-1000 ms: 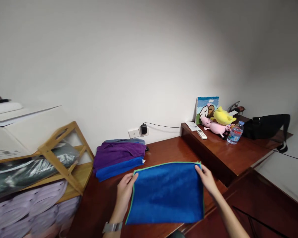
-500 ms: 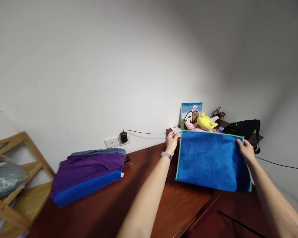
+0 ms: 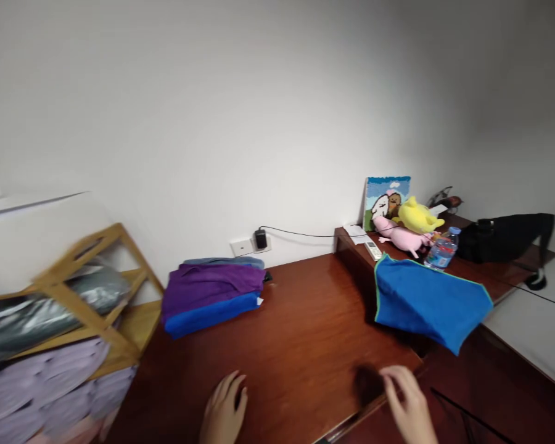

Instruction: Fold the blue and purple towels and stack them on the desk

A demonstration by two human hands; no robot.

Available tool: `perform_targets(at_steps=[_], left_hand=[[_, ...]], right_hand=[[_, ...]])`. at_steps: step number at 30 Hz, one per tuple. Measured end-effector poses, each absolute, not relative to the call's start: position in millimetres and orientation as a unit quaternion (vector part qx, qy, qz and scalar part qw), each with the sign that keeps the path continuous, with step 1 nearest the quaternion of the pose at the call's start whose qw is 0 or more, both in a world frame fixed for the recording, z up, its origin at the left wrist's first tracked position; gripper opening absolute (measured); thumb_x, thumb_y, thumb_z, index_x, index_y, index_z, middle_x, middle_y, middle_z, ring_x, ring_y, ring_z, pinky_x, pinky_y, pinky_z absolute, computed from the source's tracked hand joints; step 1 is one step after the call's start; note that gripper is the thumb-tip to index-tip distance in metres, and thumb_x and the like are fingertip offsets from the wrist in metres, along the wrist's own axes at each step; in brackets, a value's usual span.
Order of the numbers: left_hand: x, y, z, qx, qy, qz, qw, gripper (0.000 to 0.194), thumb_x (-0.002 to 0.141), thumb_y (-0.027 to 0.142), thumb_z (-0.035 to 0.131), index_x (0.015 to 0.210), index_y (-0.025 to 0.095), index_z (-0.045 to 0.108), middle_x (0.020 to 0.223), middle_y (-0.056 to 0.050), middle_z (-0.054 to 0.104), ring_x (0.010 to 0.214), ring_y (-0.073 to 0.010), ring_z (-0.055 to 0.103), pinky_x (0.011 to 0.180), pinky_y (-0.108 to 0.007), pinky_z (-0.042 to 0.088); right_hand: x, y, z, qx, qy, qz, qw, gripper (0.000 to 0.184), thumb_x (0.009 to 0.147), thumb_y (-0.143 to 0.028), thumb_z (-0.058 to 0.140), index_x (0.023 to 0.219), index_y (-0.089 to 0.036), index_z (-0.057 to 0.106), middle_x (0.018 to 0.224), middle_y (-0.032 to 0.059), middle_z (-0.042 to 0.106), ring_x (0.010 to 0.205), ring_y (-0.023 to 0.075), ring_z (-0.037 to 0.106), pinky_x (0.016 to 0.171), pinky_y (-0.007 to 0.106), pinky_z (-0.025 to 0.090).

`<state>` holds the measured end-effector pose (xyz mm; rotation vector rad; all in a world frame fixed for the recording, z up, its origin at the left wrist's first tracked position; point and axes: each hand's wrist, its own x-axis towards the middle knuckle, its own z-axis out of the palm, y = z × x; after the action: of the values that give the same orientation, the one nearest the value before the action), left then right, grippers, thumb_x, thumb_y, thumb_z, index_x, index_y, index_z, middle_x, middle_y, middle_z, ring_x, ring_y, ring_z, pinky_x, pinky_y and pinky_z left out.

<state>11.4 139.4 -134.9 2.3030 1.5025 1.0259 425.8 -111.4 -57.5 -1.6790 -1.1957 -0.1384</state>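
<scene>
While reaching over the desk with left hand and right hand, holds thumb and fingers apart on each, gripping nothing. Beyond the right grip, see the green-edged blue cloth spread over the front edge of the raised section, near the bottle and remote. Beyond the left grip, see the folded stack.
</scene>
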Motion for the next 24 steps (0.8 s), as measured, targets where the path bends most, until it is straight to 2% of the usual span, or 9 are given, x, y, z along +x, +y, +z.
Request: perform_targets(at_steps=[4, 8, 11, 15, 17, 24], left_hand=[[-102, 160, -136, 0.779, 0.568, 0.258, -0.056, 0.050, 0.092, 0.046, 0.042, 0.115, 0.019, 0.076, 0.126, -0.016, 0.078, 0.123, -0.0366, 0.069, 0.108, -0.055, 0.054], [-143, 165, -125, 0.775, 0.585, 0.226, -0.075, 0.053, 0.096, 0.046, 0.038, 0.123, 0.019, 0.074, 0.133, -0.014, 0.075, 0.125, -0.0324, 0.068, 0.106, -0.048, 0.054], [-138, 158, -121, 0.766, 0.601, 0.218, -0.071, 0.053, 0.100, 0.044, 0.036, 0.127, 0.019, 0.073, 0.136, -0.013, 0.074, 0.125, -0.0307, 0.068, 0.106, -0.047, 0.052], [-130, 148, -115, 0.758, 0.615, 0.212, -0.053, 0.048, 0.101, 0.038, 0.038, 0.130, 0.020, 0.072, 0.138, -0.012, 0.072, 0.127, -0.0305, 0.065, 0.108, -0.049, 0.050], [-129, 145, -112, 0.756, 0.617, 0.212, -0.048, 0.046, 0.101, 0.036, 0.041, 0.131, 0.020, 0.072, 0.139, -0.012, 0.072, 0.128, -0.0306, 0.064, 0.109, -0.049, 0.049], [-129, 139, -111, 0.754, 0.620, 0.208, -0.054, 0.043, 0.102, 0.030, 0.042, 0.134, 0.020, 0.069, 0.139, -0.011, 0.072, 0.128, -0.0294, 0.063, 0.110, -0.049, 0.047]], right_hand=[[312, -50, -77, -0.629, -0.583, 0.152, 0.491, 0.025, 0.102, -0.034, 0.053, 0.096, -0.029, 0.077, 0.093, 0.0046, 0.076, 0.089, 0.0232, 0.074, 0.082, 0.032, 0.060], [241, 42, -71, -0.587, -0.620, 0.243, 0.460, 0.024, 0.096, -0.024, 0.052, 0.092, -0.025, 0.076, 0.095, 0.0058, 0.076, 0.095, 0.0238, 0.074, 0.090, 0.033, 0.057], [207, 115, -64, -0.592, -0.651, 0.233, 0.415, 0.026, 0.093, -0.016, 0.051, 0.096, -0.023, 0.076, 0.100, 0.0066, 0.077, 0.101, 0.0227, 0.073, 0.096, 0.033, 0.055], [163, 196, -59, -0.626, -0.731, 0.142, 0.230, 0.030, 0.096, -0.014, 0.053, 0.115, -0.021, 0.075, 0.119, 0.0083, 0.076, 0.113, 0.0220, 0.069, 0.102, 0.031, 0.051], [138, 225, -59, -0.618, -0.758, 0.113, 0.174, 0.030, 0.099, -0.018, 0.054, 0.122, -0.021, 0.074, 0.125, 0.0099, 0.073, 0.116, 0.0236, 0.067, 0.102, 0.032, 0.050], [45, 289, -67, -0.582, -0.800, 0.075, 0.125, 0.032, 0.106, -0.027, 0.052, 0.132, -0.024, 0.070, 0.129, 0.0107, 0.069, 0.118, 0.0249, 0.062, 0.097, 0.034, 0.049]])
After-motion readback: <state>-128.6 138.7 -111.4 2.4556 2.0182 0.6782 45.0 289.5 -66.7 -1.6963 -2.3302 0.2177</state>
